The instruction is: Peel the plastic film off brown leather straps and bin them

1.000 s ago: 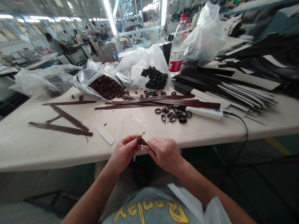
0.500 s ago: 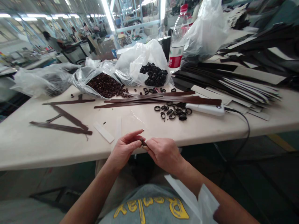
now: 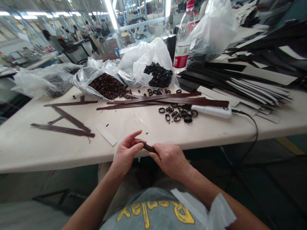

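Between my hands, over the table's front edge, a short stretch of dark brown strap (image 3: pixel 149 147) shows. My left hand (image 3: pixel 127 151) pinches one end of it between thumb and fingers, with the index finger sticking out. Around the other part my right hand (image 3: pixel 170 158) is closed, knuckles up, hiding the rest of the strap. Just beyond my fingers a tiny dark piece (image 3: pixel 147 133) lies on the table. Farther off to the right are several black rings (image 3: pixel 183 114) in a loose cluster.
Long brown straps (image 3: pixel 144 101) lie across the table (image 3: pixel 72 153), with more brown strips (image 3: pixel 62 128) at left. Behind them stand bags of small brown pieces (image 3: pixel 107 85) and black pieces (image 3: pixel 158 75). A white corded tool (image 3: pixel 211 111), a bottle (image 3: pixel 181 54) and stacked black strips (image 3: pixel 216 80) are at right.
My hands have drawn slightly apart, so more of the brown strap shows between them. A tiny dark piece now lies on the table near my left fingertips.
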A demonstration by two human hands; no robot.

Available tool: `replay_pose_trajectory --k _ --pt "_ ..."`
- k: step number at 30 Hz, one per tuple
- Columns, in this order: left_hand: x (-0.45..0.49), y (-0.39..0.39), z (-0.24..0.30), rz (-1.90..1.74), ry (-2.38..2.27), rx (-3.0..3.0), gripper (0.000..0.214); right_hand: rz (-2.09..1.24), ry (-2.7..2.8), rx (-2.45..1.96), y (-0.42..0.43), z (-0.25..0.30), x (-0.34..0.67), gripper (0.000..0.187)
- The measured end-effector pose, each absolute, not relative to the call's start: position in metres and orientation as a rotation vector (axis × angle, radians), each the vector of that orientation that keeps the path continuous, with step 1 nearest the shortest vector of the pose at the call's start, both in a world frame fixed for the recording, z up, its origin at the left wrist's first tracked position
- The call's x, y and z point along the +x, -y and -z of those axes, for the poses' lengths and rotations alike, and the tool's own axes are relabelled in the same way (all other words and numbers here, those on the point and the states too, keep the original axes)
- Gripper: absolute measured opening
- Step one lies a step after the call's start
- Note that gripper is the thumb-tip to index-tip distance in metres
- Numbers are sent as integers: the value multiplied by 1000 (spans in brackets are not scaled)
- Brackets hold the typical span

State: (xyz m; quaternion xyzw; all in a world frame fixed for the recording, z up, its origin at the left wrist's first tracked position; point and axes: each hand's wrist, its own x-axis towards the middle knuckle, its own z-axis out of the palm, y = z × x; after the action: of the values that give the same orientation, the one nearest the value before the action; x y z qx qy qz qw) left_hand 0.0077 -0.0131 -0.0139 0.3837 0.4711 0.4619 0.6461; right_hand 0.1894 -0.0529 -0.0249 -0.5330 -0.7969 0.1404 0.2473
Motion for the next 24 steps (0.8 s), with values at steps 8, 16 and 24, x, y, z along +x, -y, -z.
replay_pose_trajectory --k 8,16,24 --pt "14 23 17 -980 -1011 865 39 -483 2130 -1412 50 22 180 20" --pt "2 13 14 -1206 -1093 769 23 -374 2126 -1521 55 28 185 23" --pt "-1 28 26 -1055 -1088 797 29 -744 2223 -1360 53 27 180 24"
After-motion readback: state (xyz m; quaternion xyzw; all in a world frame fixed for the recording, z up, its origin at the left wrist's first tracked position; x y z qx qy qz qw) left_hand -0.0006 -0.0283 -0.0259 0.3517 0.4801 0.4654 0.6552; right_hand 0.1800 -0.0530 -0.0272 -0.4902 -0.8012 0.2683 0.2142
